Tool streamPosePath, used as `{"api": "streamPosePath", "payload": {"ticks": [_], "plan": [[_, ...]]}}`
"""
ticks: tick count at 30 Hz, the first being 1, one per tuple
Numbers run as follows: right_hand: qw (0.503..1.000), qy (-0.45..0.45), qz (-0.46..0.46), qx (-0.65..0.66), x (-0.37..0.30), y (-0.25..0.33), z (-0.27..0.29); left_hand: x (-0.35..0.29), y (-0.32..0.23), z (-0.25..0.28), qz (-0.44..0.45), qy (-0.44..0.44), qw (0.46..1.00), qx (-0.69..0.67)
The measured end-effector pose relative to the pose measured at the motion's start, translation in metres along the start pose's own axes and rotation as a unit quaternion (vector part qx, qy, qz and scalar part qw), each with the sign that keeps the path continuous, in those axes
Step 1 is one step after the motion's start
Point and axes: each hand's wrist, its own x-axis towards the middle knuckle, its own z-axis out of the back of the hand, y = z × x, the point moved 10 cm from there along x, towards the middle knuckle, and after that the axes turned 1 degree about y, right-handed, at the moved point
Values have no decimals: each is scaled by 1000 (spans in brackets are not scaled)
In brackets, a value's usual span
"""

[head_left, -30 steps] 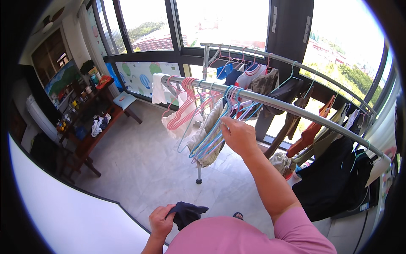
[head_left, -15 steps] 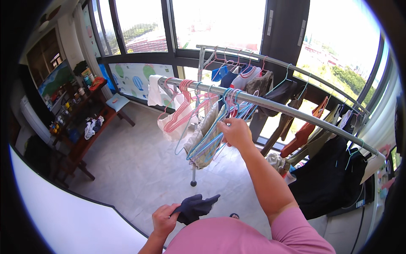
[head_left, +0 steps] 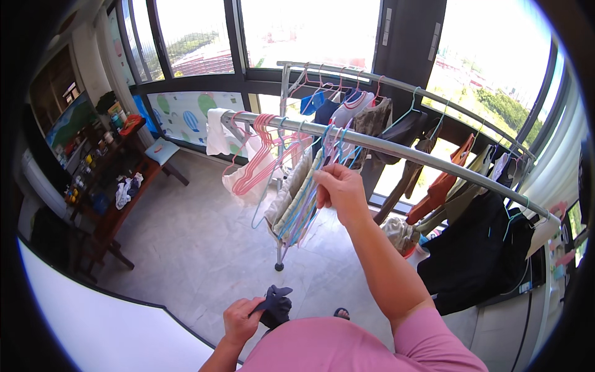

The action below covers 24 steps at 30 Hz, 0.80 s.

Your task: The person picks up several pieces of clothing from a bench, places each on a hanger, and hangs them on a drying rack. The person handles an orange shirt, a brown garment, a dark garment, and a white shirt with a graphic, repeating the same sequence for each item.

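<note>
Navy crumpled cloth (head_left: 277, 313), pinched in the left grip (head_left: 243, 318), was not yet hung, while the right grip (head_left: 342, 189) pinched thin blue-and-purple plastic hangers (head_left: 308, 208), black fabric garments (head_left: 477, 254) already hanging beyond.

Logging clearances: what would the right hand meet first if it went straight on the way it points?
The right hand would likely meet the thin, triangular blue and purple hangers first; depth is unclear, so it may already touch them.

Hangers (head_left: 260, 142) on front rail (head_left: 396, 148); bench (head_left: 110, 224) left, windows (head_left: 310, 37) behind.
</note>
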Motion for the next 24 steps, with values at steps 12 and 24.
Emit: {"api": "streamPosePath", "payload": {"ticks": [12,24], "plan": [[980,-22,2,-196,-158,-3,77,49,6,2,9,-1,1000,2],[797,64,70,-597,-272,-45,120,99,39,6,194,-103,936,-273]]}}
